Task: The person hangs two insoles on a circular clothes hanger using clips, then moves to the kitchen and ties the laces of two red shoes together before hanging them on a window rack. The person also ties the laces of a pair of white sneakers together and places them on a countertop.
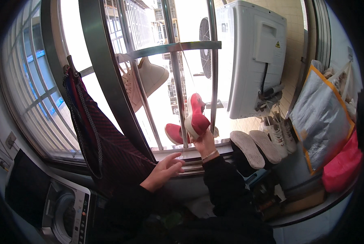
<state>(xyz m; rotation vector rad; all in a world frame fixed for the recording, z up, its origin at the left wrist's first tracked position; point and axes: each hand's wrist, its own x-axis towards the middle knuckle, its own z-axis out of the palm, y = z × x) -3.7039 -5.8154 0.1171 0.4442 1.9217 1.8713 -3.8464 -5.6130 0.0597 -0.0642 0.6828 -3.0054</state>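
Observation:
My right hand [205, 144], with a bracelet at the wrist, grips the heel end of a red shoe [199, 120] with a pale sole. A thin cord [188, 68] runs from this shoe up to the metal crossbar [176, 47] of the window grille. Low behind the upright bars sits a second red shoe [173, 133], partly hidden by a bar. My left hand [166, 169] is empty, its fingers apart, just below the window sill. Pale lace-up sneakers [150, 74] hang by their laces at the crossbar's left end.
An air-conditioner outdoor unit [246, 61] stands beyond the grille. Insoles [247, 149] and white sneakers [275, 138] rest on the right, near a silver bag [319, 122]. At left, a dark striped cloth [108, 143] hangs above an open top-loading washing machine [64, 213].

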